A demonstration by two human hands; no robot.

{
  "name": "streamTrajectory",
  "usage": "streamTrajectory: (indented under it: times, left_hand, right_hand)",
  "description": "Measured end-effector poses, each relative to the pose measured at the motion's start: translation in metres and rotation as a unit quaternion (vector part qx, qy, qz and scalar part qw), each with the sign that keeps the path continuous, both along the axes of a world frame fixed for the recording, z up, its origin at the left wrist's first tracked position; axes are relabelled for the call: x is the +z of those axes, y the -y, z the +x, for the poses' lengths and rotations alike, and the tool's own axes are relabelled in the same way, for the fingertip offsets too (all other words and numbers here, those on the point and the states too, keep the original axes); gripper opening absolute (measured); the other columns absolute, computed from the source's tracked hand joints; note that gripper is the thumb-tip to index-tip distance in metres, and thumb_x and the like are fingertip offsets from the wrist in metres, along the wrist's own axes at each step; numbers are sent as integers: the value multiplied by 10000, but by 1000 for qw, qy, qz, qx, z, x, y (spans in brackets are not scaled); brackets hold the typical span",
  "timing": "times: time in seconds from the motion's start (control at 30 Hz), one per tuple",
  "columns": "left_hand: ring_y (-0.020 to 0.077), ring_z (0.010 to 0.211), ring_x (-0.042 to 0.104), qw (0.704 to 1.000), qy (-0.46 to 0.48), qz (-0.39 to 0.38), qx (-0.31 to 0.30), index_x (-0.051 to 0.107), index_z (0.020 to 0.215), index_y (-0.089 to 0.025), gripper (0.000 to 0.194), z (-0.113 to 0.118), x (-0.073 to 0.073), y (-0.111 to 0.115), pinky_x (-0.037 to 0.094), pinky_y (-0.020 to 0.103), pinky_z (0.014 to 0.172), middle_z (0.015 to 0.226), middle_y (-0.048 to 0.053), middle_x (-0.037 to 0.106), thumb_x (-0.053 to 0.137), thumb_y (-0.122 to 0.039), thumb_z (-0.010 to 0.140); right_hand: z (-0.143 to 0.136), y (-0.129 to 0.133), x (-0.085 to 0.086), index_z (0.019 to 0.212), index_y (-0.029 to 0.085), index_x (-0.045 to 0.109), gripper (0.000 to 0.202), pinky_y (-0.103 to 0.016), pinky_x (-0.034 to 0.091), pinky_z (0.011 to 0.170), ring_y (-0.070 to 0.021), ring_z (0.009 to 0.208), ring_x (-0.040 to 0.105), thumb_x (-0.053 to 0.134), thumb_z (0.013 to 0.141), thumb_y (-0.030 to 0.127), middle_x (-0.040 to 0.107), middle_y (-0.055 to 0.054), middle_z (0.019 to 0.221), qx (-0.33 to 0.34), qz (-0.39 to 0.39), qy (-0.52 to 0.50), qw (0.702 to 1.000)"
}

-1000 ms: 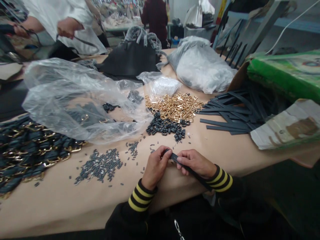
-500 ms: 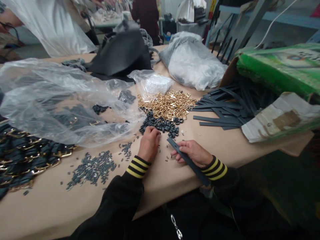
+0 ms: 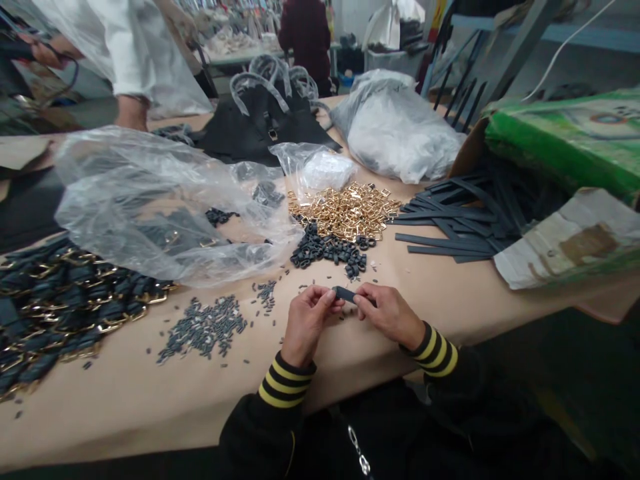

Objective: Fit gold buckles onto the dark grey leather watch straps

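Head view: hands (image 3: 304, 325) pinch a flat, dark strap (image 3: 345, 294).

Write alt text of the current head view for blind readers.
A left hand and right hand hold a dark strap over a brown-covered table; beyond lie heaped gold rectangular rings and dark loops, loose straps to the right, clear plastic to the left.

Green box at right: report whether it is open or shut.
Open: dark strips spill from the mouth of the green box onto the table.
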State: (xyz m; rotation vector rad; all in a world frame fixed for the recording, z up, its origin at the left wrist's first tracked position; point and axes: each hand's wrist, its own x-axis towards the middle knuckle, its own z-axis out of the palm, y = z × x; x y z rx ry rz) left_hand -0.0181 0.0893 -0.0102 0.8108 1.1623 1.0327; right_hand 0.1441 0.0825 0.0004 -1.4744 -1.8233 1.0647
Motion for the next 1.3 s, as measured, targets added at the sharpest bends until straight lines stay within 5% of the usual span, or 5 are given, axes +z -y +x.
streamTrajectory:
  times: [0.23, 0.8, 0.93, 1.03, 1.3]
  left_hand:
    - [109, 587, 601, 993, -55, 60, -86, 538, 801, -145, 200, 5, -3, 10, 487, 224, 587, 664, -1, 625, 655, -269, 697]
    - [93, 377, 418, 984, -120, 42, -123, 487, 646, -168, 346, 8, -11, -15, 321, 206, 406, 436, -49, 442, 518, -494, 759]
    - [145, 559, 505, 911, -325, 224, -122, 525, 657, -175, 317, 16, 10, -62, 402, 253, 562, 583, 11, 530, 437, -428, 826]
    - [209, 933, 518, 762, -531, 359, -95, 554, 944, -152, 277, 32, 20, -123, 389, 324, 830, 963, 111, 580, 369, -346, 872]
    - [379, 1110, 372, 729, -595, 318, -115, 593, 976, -198, 474, 93, -6, -204, 239, 598, 887, 1130, 150, 527, 481, -589, 733]
  right_hand:
    - [13, -8, 10, 643, 144, 569, 222, -199, 355, 561, -88, 517, 493, 443, 823, 178, 577, 12, 548, 147, -34, 20, 988]
    - [0, -15, -8, 734, 174, 455, 142, -177, 365, 443, -77, 435, 485, 455, 833, 276, 542, 36, 535, 47, -95, -101, 989]
    - [17, -25, -7, 744, 179, 408, 184, -155, 314, 351, -50, 342, 429, 444, 834, 335, 572, 34, 567, 25, -172, -184, 967]
    - [29, -27, -15, 765, 170, 430, 244, -173, 350, 367, -54, 373, 447, 462, 822, 405, 601, 11, 640, -67, -164, -275, 945]
    - [42, -27, -29, 846, 156, 526, 263, -176, 408, 433, -80, 484, 473, 552, 778, 409, 541, 19, 580, -274, -138, -385, 870]
